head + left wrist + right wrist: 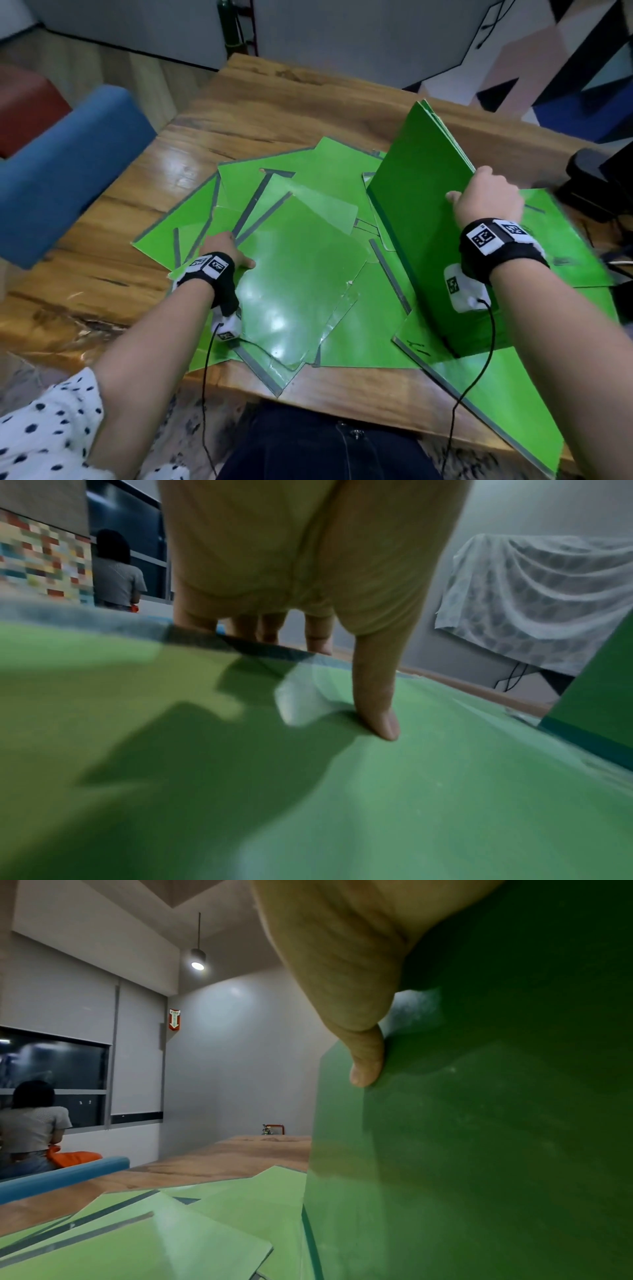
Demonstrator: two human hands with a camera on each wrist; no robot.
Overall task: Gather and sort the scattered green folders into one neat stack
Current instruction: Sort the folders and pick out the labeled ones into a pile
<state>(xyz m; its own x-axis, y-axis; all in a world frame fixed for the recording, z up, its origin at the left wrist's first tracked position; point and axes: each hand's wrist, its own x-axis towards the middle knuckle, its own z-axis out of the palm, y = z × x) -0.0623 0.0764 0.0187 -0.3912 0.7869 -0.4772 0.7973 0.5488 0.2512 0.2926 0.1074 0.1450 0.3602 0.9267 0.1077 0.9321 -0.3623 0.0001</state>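
Note:
Several green folders (274, 192) lie scattered and overlapping on the wooden table (274, 102). My left hand (236, 253) pinches the left edge of a large glossy folder (301, 274) on top of the pile. In the left wrist view the thumb (380, 710) presses on that folder (377, 804) while the fingers (246, 626) curl over its far edge. My right hand (479, 198) grips the top edge of a bundle of green folders (421, 222) that stands upright on the pile at the right. The right wrist view shows its thumb (366, 1064) against the bundle (496, 1123).
A blue padded seat (58, 171) and a red one (24, 102) stand left of the table. A black object (596, 178) and cables sit at the table's right edge. One folder (496, 411) overhangs the near edge. A person (116, 569) sits far off.

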